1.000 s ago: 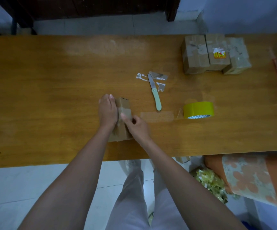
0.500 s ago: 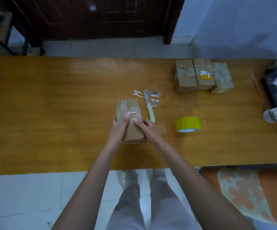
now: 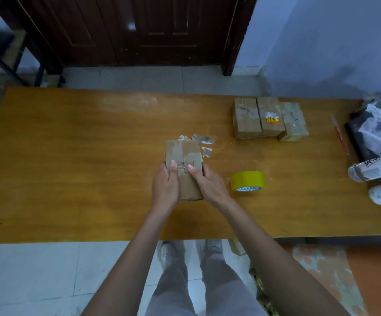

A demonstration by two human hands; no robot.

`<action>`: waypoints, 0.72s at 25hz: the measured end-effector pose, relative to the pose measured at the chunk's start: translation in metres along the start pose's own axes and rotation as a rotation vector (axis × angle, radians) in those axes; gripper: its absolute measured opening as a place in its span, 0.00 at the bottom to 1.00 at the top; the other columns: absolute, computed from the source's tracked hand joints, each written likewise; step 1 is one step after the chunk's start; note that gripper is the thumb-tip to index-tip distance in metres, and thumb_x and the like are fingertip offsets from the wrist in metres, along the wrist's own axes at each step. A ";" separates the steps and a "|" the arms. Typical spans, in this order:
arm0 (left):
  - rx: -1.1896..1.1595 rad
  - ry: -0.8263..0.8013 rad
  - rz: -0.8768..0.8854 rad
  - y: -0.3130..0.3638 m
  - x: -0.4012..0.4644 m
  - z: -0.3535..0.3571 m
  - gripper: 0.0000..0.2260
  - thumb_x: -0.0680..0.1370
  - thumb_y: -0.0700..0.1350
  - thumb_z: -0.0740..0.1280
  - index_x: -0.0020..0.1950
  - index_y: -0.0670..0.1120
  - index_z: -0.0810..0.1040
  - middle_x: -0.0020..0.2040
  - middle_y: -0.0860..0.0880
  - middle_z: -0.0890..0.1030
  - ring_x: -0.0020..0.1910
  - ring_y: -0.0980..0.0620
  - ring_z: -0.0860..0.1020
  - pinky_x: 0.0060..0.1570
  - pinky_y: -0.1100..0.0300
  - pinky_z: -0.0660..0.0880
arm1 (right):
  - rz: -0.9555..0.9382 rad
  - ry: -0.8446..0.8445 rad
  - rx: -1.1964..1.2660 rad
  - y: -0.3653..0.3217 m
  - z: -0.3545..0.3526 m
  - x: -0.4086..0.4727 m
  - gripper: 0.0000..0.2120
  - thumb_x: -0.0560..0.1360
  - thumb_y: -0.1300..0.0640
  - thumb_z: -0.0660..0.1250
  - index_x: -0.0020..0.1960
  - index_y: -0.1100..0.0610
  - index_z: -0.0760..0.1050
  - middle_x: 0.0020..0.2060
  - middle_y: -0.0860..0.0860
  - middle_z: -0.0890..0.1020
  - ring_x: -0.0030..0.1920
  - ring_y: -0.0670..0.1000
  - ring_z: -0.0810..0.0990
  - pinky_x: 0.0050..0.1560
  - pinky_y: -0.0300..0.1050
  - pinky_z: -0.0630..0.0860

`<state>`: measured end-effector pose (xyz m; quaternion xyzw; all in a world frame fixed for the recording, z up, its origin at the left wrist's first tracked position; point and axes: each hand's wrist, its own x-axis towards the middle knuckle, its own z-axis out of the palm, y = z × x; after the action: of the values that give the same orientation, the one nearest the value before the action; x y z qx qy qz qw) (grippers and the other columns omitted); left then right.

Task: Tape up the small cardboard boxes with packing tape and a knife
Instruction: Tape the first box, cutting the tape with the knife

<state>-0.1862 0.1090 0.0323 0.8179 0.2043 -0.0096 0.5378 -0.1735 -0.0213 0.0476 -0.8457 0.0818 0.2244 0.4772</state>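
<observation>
- Both hands are wrapped round one small cardboard box (image 3: 183, 156): the left hand (image 3: 164, 185) is curled on its left side and the right hand (image 3: 207, 183) on its right side.
- One thumb from each hand is laid flat on the top of the box, near a shiny spot of tape in the middle.
- The thumbs are likely pressed there so the tape is stuck down well and the flaps are kept shut.
- The box is held over the middle of the wooden table (image 3: 70, 167), close to the near edge, where it can be reached with ease.
- The yellow tape roll (image 3: 248, 180) is left just to the right of the right hand, so more tape can be pulled soon.
- The knife is mostly hidden behind the box.
- Some torn tape bits (image 3: 204, 144) are seen just past the box.
- Three other boxes (image 3: 269, 118) are set side by side, touching, far off at the back right, most likely kept out of the way.
</observation>
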 end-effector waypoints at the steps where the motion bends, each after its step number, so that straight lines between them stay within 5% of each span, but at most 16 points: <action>1: -0.002 0.005 -0.006 0.001 -0.002 0.001 0.16 0.84 0.53 0.52 0.57 0.44 0.75 0.45 0.54 0.76 0.43 0.56 0.75 0.39 0.65 0.70 | -0.008 0.007 -0.024 0.001 0.000 -0.001 0.30 0.74 0.30 0.53 0.64 0.48 0.73 0.54 0.48 0.81 0.54 0.51 0.79 0.55 0.51 0.76; 5: -0.139 -0.035 -0.085 0.005 -0.005 0.003 0.16 0.84 0.53 0.50 0.58 0.46 0.72 0.45 0.59 0.74 0.43 0.66 0.73 0.35 0.79 0.67 | 0.016 -0.026 -0.042 -0.001 -0.003 -0.003 0.35 0.70 0.27 0.51 0.65 0.49 0.72 0.56 0.49 0.81 0.55 0.51 0.79 0.56 0.52 0.76; 9: -0.207 -0.076 -0.101 0.009 -0.006 0.006 0.20 0.84 0.56 0.47 0.62 0.46 0.72 0.49 0.56 0.76 0.45 0.68 0.75 0.37 0.74 0.70 | -0.002 0.020 -0.063 0.000 -0.003 -0.007 0.35 0.67 0.25 0.60 0.63 0.48 0.74 0.54 0.45 0.82 0.53 0.48 0.81 0.54 0.52 0.79; 13: -0.205 -0.072 -0.127 0.011 -0.010 0.009 0.16 0.83 0.58 0.53 0.60 0.48 0.69 0.46 0.58 0.75 0.39 0.67 0.77 0.29 0.76 0.69 | -0.037 0.063 -0.056 0.005 -0.005 -0.012 0.24 0.78 0.34 0.54 0.59 0.49 0.77 0.48 0.46 0.83 0.48 0.49 0.81 0.52 0.54 0.79; 18: -0.153 -0.115 -0.104 0.007 -0.016 0.009 0.22 0.77 0.56 0.68 0.63 0.46 0.68 0.49 0.58 0.76 0.46 0.65 0.76 0.35 0.73 0.72 | -0.006 0.074 -0.075 0.008 -0.004 -0.015 0.29 0.81 0.37 0.44 0.60 0.53 0.76 0.51 0.53 0.82 0.50 0.54 0.80 0.54 0.57 0.77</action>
<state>-0.1967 0.0938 0.0382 0.7608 0.2154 -0.0688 0.6083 -0.1889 -0.0299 0.0502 -0.8708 0.0886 0.1946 0.4426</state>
